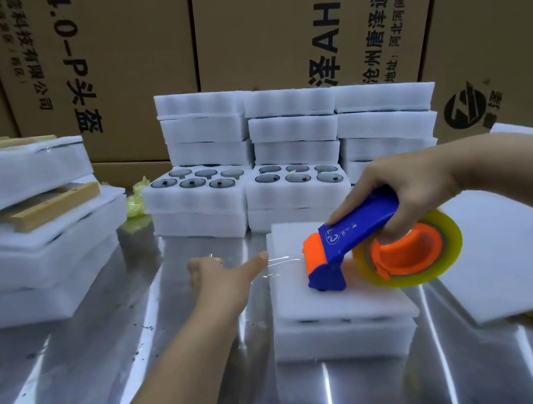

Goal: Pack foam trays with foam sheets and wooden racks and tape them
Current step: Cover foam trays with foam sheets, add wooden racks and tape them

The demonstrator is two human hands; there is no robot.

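Left hand (212, 276) and right hand (403, 182) stretched tape (283, 261) over the near tray (342, 338).
Left pinched the free end off the edge, likely to keep it taut; right gripped the dispenser (349, 238), pressed on the sheet (323, 296) covering that tray on the desk (111, 377). Farther back, open trays (197, 204) held round dark pieces (192, 182) in their pockets, beside closed stacks (292, 129).

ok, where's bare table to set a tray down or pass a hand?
Free: steel table near-left, bordered by the left stack and the front tray, though the left hand holds tape across it; also the strip before that tray. Crowded: rear stacks behind, foam sheet at right, right hand with dispenser on the tray.
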